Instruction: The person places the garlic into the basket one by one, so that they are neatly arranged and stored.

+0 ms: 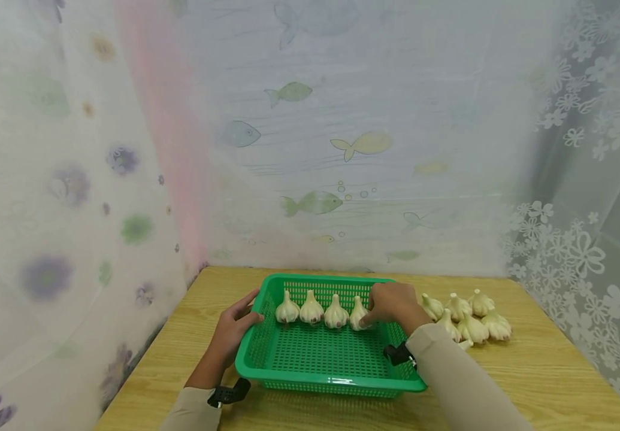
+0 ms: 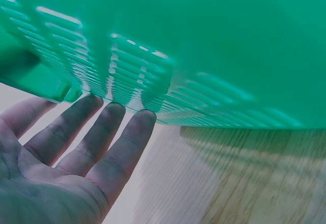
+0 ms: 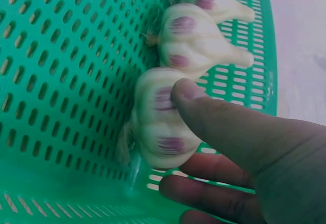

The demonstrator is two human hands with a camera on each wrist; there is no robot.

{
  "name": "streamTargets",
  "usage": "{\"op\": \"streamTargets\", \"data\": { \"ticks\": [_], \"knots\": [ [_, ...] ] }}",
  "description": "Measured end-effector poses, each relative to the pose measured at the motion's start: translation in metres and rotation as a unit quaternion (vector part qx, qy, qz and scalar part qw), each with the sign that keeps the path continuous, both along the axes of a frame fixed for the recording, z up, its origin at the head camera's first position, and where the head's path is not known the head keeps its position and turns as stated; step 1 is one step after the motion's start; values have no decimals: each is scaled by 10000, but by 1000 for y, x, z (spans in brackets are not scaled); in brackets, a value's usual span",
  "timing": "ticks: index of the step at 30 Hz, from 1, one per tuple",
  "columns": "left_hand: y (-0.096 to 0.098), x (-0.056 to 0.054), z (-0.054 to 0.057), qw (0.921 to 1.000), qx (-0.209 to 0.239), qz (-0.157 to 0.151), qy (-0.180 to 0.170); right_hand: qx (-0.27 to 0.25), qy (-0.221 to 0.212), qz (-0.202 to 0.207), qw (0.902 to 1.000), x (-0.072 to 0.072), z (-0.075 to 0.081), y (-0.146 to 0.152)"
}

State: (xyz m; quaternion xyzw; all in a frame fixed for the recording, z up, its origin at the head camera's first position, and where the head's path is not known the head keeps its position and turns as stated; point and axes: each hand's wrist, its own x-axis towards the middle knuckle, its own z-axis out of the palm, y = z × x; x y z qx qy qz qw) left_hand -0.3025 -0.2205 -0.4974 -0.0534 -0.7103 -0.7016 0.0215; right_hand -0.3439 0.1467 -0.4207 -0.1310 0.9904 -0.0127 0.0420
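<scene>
A green plastic basket [image 1: 331,381] with slotted walls and floor stands on the table. Along its far side, garlic bulbs [image 1: 311,308] are lined up in a row, stems upward. My right hand [image 1: 393,301] reaches in over the right side and holds the rightmost garlic bulb [image 3: 158,117], thumb on its purple-streaked face; part of the fingers is hidden behind it. At the basket's left side, my left hand [image 1: 231,332] rests with its thumb at the rim. In the left wrist view, its straight, spread fingers [image 2: 119,158] touch the slotted outer wall.
To the right of the basket, a pile of several more garlic bulbs [image 1: 472,328] lies on the wooden table [image 1: 547,371], partly behind the right forearm. Patterned sheets [image 1: 363,227] hang behind and beside the table.
</scene>
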Motion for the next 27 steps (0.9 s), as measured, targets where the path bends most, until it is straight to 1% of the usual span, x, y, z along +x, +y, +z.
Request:
{"op": "streamTargets", "data": {
  "ticks": [9,11,13,16,18,20,23,27],
  "knots": [
    [0,-1,0,10000,-28,17,18,-286,-32,9,9996,-3,1,4],
    [1,-1,-1,10000,-38,34,16,-443,-56,16,9990,-4,2,6],
    [1,-1,-1,10000,-38,42,15,-706,-96,90,9974,-5,4,8],
    [1,-1,-2,10000,-33,63,29,-1366,-204,176,9903,-5,8,11],
    [1,-1,-2,10000,-23,82,32,-1838,-250,288,9822,-3,13,15],
    [1,-1,-2,9999,-24,115,37,-2188,-261,378,9747,0,19,20],
    [2,-1,-1,9999,-36,154,36,-2443,-223,521,9680,4,26,27],
    [2,-1,-1,9999,-49,142,58,-2641,-37,627,9624,9,29,37]
  ]
}}
